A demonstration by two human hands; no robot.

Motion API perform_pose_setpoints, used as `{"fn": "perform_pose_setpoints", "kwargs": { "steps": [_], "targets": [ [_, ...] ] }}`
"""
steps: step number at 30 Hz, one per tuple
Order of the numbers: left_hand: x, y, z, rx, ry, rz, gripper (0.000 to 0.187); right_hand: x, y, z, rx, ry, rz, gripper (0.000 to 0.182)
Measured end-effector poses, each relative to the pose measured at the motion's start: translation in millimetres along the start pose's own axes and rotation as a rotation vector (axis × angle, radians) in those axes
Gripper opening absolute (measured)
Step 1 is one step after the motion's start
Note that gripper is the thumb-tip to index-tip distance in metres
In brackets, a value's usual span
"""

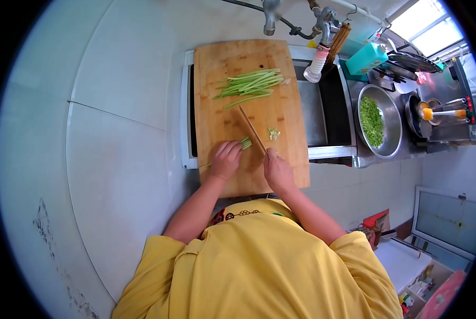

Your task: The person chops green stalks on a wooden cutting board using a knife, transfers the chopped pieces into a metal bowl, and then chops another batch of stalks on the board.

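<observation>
My left hand (226, 159) is closed over a small bunch of thin green stalks (246, 143), whose ends stick out past the fingertips. In my right hand (279, 171) is a kitchen knife (253, 130), gripped by its handle, its blade seen nearly edge-on just right of those ends. Some short chopped pieces (273, 133) lie to the right of the blade. Farther up the wooden cutting board (208, 122) rests a pile of long green stalks (254, 82), with one or two lying slightly apart below it.
Right of the board is a steel sink (313, 114) under a faucet (327, 26) with a white nozzle. A metal bowl (395, 130) of chopped greens stands on the counter beyond, near a turquoise bottle (366, 58) and pans. A tiled wall (121, 69) borders the left.
</observation>
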State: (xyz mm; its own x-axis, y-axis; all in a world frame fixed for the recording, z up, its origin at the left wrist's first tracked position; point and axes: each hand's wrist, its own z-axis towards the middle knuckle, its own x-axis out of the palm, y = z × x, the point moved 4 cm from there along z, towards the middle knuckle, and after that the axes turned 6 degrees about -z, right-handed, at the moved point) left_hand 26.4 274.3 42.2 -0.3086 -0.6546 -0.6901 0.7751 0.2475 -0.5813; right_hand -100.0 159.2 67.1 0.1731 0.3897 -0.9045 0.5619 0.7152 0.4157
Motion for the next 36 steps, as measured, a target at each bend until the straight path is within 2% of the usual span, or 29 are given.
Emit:
{"fn": "perform_pose_setpoints", "kwargs": {
  "steps": [10,13,16,22,36],
  "targets": [
    [9,10,-3,0.017,-0.029,0.043,0.014,0,19,6,-0.005,0.097,0.003,0.013],
    [9,13,-2,0.008,-0.03,0.066,0.013,5,20,10,0.016,0.147,0.037,0.017],
    [10,14,-3,-0.001,-0.027,0.073,0.012,2,22,8,-0.03,0.064,0.024,0.019],
    [4,10,0,-0.012,-0.06,0.038,0.014,-5,26,6,-0.03,0.141,-0.06,0.025],
    [7,13,-2,-0.007,-0.007,0.051,0.006,-11,31,10,-0.039,0.114,-0.085,0.015]
  ]
}}
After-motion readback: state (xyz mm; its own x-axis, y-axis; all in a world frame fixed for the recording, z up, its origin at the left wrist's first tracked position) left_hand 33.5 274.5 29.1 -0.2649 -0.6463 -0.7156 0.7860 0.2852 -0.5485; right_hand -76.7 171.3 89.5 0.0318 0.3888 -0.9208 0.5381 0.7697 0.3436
